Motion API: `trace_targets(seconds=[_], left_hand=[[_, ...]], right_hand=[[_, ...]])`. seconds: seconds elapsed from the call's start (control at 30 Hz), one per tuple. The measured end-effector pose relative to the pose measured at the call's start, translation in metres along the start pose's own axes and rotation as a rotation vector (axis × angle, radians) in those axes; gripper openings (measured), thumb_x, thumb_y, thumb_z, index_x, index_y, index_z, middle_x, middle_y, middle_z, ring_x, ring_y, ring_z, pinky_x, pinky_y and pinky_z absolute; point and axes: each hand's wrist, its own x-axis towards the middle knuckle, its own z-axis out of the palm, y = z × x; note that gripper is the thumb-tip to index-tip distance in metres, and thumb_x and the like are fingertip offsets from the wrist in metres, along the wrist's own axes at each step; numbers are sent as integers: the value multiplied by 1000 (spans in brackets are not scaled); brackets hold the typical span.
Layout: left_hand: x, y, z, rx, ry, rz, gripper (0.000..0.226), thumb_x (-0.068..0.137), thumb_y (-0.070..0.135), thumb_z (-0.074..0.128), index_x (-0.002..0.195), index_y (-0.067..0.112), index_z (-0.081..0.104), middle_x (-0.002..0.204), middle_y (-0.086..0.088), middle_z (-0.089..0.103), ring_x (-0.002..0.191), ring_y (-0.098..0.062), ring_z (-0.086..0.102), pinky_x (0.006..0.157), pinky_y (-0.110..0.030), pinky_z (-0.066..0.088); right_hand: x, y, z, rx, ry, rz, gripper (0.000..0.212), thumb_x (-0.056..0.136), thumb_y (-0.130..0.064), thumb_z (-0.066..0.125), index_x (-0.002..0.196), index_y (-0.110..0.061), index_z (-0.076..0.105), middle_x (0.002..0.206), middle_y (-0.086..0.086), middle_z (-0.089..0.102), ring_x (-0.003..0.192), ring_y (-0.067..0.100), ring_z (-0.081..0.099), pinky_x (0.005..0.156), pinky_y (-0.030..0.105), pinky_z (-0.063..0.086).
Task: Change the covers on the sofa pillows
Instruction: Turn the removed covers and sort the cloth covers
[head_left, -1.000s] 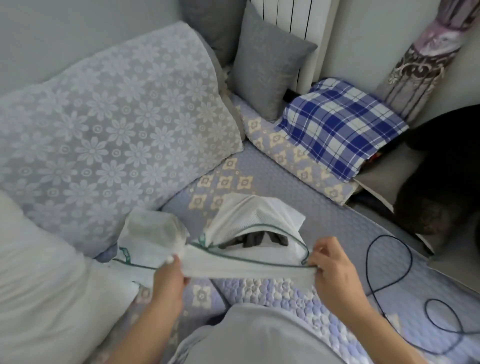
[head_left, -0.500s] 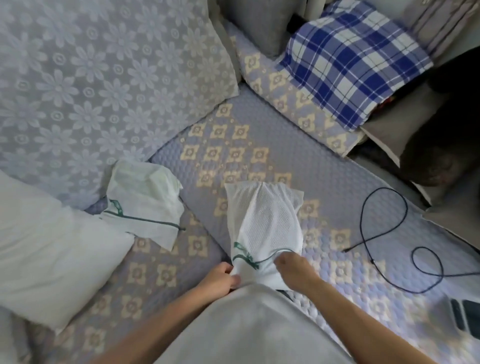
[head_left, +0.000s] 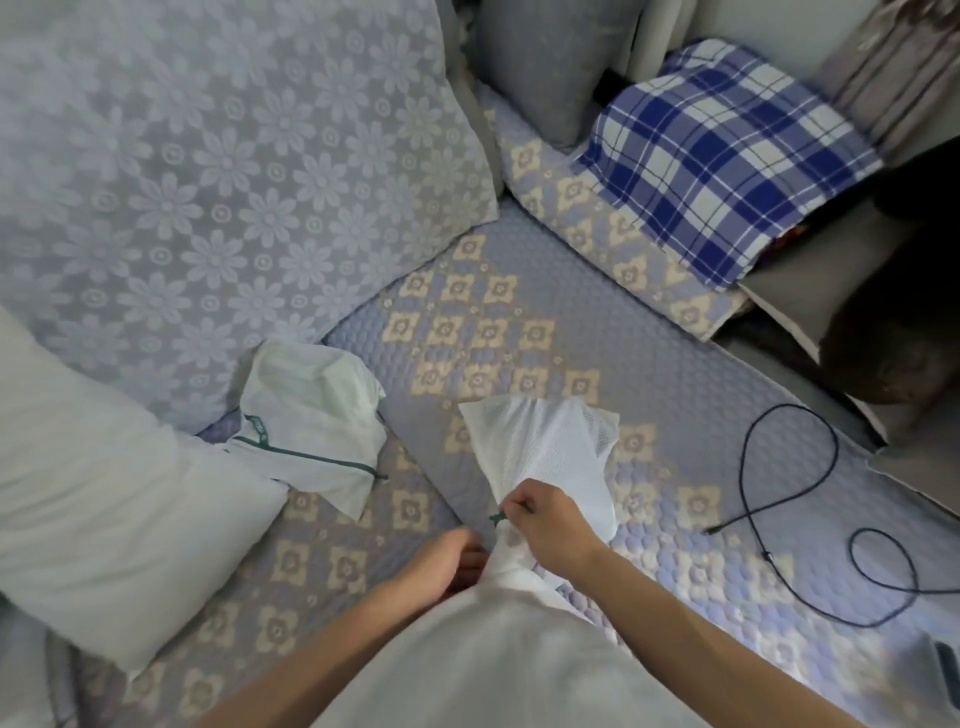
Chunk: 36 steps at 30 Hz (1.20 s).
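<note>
We are in the middle of working a white mesh cover (head_left: 545, 457) at the near centre of the sofa seat (head_left: 701, 374), its far end lying flat on the quilted pad and its near end bunched toward our lap. Our right hand (head_left: 550, 525) pinches the gathered near edge of the cover, fingers curled tight on the cloth just beside a bit of green trim (head_left: 497, 517). Our left hand (head_left: 441, 561) sits just left of that bunch with its fingers bent; we cannot tell whether it holds cloth or only rests beside it. A second white cover (head_left: 311, 426) with a green edge lies crumpled to the left, near a bare white pillow (head_left: 104, 499). We judge the step to be opening up or straightening this cover before fitting it. The next move calls for finding the opening, spreading it with both hands, and bringing the pillow across from the left. A black cable (head_left: 779, 467) lies well apart on the right.
</note>
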Motion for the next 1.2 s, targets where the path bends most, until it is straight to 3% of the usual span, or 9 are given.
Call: trace_targets(seconds=[0.13,0.23,0.27,0.4,0.53,0.7,0.93,1.1,1.2], left_hand=[[25,15,10,-303,-51,-51,46,81,55,64,87,9,67,76,-11,60,69,-26,57,64,-35,47],[22,26,19,-425,-115,-65,55,98,45,51,119,-2,69,119,-27,68,112,-42,65,103,-52,50],[23,28,20,-436,-132,-50,52,101,40,51,124,-4,67,125,-29,65,115,-43,63,106,-53,48],[18,33,22,-390,-211,-5,45,95,29,64,125,-6,65,102,-22,66,89,-34,65,85,-43,51],[18,30,18,-457,-253,-7,40,97,29,62,120,-2,70,114,-24,68,103,-38,66,91,-47,55],[13,30,29,-499,-269,31,27,104,25,50,102,5,68,96,-14,67,89,-21,65,88,-33,47],[-6,48,26,-524,-265,123,49,105,41,47,115,1,73,113,-25,72,103,-36,70,96,-48,52],[-3,50,36,-228,46,297,27,105,32,51,105,13,70,99,-12,76,94,-26,73,86,-42,57],[-1,51,36,209,263,413,34,105,33,45,86,10,61,81,-4,64,77,-18,59,71,-31,44]], right_hand=[[-4,-11,-1,76,-8,-13,14,96,-13,54,92,-16,66,82,-5,66,71,8,55,60,18,43],[-10,-12,-5,299,12,56,13,97,-14,56,91,-17,67,67,-9,58,62,5,49,57,18,39],[-11,-9,-7,348,15,73,12,97,-13,56,91,-17,67,67,-7,57,62,6,48,58,20,39],[-13,-3,-15,442,-34,93,10,96,-13,57,93,-13,67,74,6,56,70,17,49,66,30,39],[-15,-3,-11,572,-21,112,6,91,-17,59,88,-12,63,75,8,56,68,20,48,63,33,38],[-8,-13,-12,1035,-147,198,22,100,1,46,80,-7,55,74,12,60,64,20,57,64,30,46],[-5,-20,-21,914,-231,187,9,100,-5,52,94,-4,59,84,17,64,73,25,60,67,35,50],[-8,-17,-14,782,-98,225,5,96,-11,59,93,-8,63,84,15,64,75,26,60,70,37,49],[-3,-20,-13,308,65,179,8,93,-19,59,93,-13,64,78,0,65,69,15,57,61,24,46]])
